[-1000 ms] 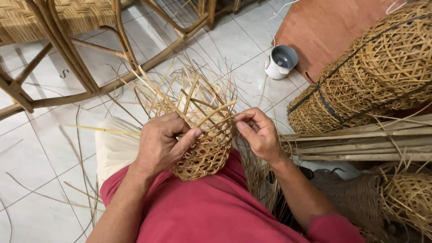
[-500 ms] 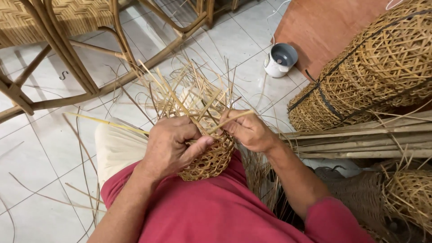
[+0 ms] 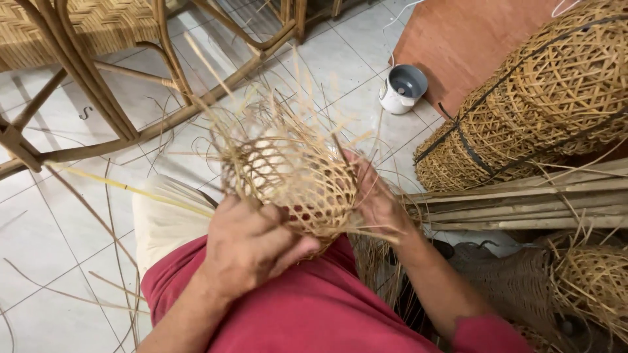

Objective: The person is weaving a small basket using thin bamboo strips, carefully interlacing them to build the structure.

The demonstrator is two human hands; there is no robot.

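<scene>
A: Where's the half-woven open-lattice bamboo basket (image 3: 297, 186)?

B: Over the lap, above the red cloth (image 3: 314, 314), loose strip ends sticking up. Both hands on it.

A: Left hand (image 3: 252, 245)?

B: Closed round the near bottom edge, fingers curled, thumb on the weave.

A: Right hand (image 3: 379, 199)?

B: Pressed to the right side, partly behind the strips. Fingers look bent on the weave; can't tell how tight.

A: Around?

B: White round cup (image 3: 403, 88) on the tiled floor (image 3: 59, 209), stacked finished woven baskets (image 3: 536, 98) at right, well apart. Rattan chair frame (image 3: 98, 78) top left.
</scene>
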